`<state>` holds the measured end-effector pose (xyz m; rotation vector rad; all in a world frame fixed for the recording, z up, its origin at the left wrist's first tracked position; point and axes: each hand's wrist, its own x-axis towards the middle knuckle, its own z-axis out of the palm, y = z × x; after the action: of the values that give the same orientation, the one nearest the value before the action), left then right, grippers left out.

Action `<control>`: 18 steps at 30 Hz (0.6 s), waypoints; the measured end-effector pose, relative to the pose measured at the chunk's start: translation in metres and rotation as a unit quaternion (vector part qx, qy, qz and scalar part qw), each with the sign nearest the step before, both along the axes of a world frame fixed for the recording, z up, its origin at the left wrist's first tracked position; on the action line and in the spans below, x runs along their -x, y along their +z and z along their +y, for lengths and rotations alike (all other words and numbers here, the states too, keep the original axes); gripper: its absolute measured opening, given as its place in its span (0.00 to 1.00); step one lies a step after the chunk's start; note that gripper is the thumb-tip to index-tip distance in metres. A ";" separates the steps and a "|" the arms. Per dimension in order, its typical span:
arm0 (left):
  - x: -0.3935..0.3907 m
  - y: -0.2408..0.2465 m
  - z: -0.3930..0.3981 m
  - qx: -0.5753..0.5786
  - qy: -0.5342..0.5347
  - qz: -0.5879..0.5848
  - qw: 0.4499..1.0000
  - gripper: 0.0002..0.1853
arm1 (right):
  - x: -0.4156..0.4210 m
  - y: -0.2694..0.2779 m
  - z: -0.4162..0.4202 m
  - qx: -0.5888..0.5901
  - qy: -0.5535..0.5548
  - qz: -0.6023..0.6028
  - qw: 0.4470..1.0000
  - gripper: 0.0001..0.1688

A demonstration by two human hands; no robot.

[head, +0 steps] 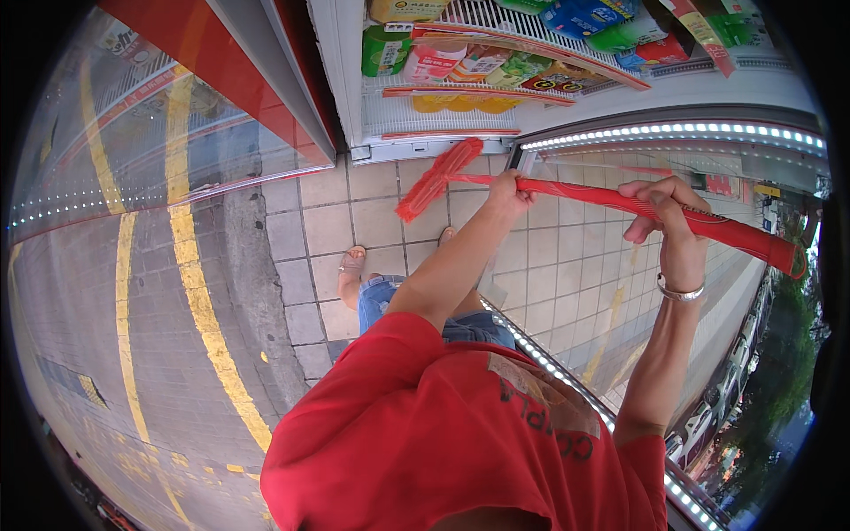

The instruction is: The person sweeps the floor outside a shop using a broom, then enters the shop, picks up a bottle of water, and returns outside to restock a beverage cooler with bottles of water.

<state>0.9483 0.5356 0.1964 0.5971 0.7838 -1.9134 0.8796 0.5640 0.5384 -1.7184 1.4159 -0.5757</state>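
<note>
A broom with a red handle (584,196) slants across in front of me, its red bristle head (435,186) down at the tiled floor by the foot of a drinks cooler. My left hand (512,191) is closed around the lower part of the handle, near the head. Higher up, my right hand (671,209) curls its fingers around the thick upper handle. A silver bangle (680,292) circles my right wrist. The handle's top end (793,257) points away to the right.
Shelves of bottled drinks (478,63) stand ahead. An LED-lit glass door (664,143) spans the right, and a glass panel with a red band (219,73) stands at left. My sandalled foot (352,260) is on pale tiles (329,232). Left lies paving with yellow lines (192,285).
</note>
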 end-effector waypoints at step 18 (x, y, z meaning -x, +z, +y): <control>-0.012 0.040 0.031 -0.004 0.033 0.023 0.999 0.06 | 0.001 0.026 0.002 -0.016 0.077 0.004 0.997 0.09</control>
<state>0.9607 0.5670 0.2359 0.5269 0.8319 -1.8699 0.8790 0.5665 0.5648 -1.7874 1.2778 -0.4601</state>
